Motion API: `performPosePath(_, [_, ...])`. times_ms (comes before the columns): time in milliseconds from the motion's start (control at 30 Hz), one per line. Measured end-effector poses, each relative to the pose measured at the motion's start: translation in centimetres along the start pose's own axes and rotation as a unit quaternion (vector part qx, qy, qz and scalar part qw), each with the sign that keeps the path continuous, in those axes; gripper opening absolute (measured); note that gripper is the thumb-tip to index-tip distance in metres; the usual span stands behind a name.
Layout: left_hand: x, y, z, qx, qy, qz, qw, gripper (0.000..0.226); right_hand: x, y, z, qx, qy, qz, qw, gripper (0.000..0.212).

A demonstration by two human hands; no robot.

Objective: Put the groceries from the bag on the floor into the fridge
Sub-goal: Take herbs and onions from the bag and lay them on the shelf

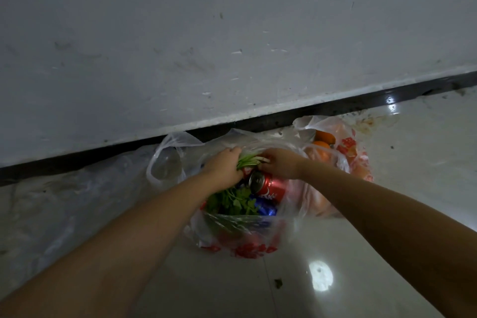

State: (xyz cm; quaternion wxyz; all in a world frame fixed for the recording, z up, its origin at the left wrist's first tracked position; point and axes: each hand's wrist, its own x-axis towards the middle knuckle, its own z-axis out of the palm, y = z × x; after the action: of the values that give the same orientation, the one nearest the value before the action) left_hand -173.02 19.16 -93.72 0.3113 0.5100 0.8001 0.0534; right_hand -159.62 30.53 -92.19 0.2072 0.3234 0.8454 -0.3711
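A: Where's the greens bunch?

B: Leafy greens bunch is in the mouth of the clear plastic bag on the floor. Pale stem ends point toward the wall, leaves toward the camera. Not lifted clear of the bag.

A: Hands?

B: Both on the stem end. Left hand has its fingers curled round the stems from the left. Right hand pinches the stem tips from the right. Both grasping, neither relaxed.

A: What else is in that bag?

B: Red soda can on its side, top facing the left hand, touching the greens and sitting just under the right hand. Blue shiny packet under the can, partly covered. Something red at the bottom, blurred through the plastic, can't tell what. Bag has red print on it.

A: Second bag?

B: Yes, another printed bag just right of the first, touching it, against the black baseboard. Oranges show in its open top. More orange-coloured items lower down, blurred.

A: Surroundings?

B: Glossy pale tile floor with a lamp reflection near the right forearm. Small dark scrap on the tile near the camera. Scuffed white wall above the baseboard. Crumpled clear film along the floor to the left of the bag.
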Motion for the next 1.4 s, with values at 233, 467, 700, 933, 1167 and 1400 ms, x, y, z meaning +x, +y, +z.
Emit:
performPosePath(233, [-1.5,0.0,-0.9,-0.046,0.026,0.002,0.999,0.052,-0.5,-1.8,-0.1,0.253,-0.031,0.038,0.966,0.012])
performPosePath(467, [-2.7,1.0,-2.3,-0.012,0.083,0.034,0.996,0.025,-1.2,-1.1,-0.7,0.298,-0.043,0.066,0.951,0.025])
performPosePath(700, [-0.7,1.2,-1.7,-0.019,-0.026,-0.089,0.996,0.029,-2.6,0.2,-0.8,0.273,-0.005,0.056,0.96,0.031])
performPosePath(933, [0.7,2.8,-1.3,-0.171,-0.052,-0.091,0.98,0.033,-3.2,1.1,-1.3,0.499,-0.036,0.072,0.863,0.024])
performPosePath(1167, [0.5,3.0,-1.3,-0.347,-0.088,-0.14,0.923,0.022,-2.2,2.1,-1.0,0.574,-0.109,0.055,0.81,0.028])
performPosePath(1400, [-1.4,2.8,-1.0,-0.488,-0.057,-0.228,0.841,0.014,-2.1,1.2,1.4,0.524,0.107,0.09,0.84,0.02])
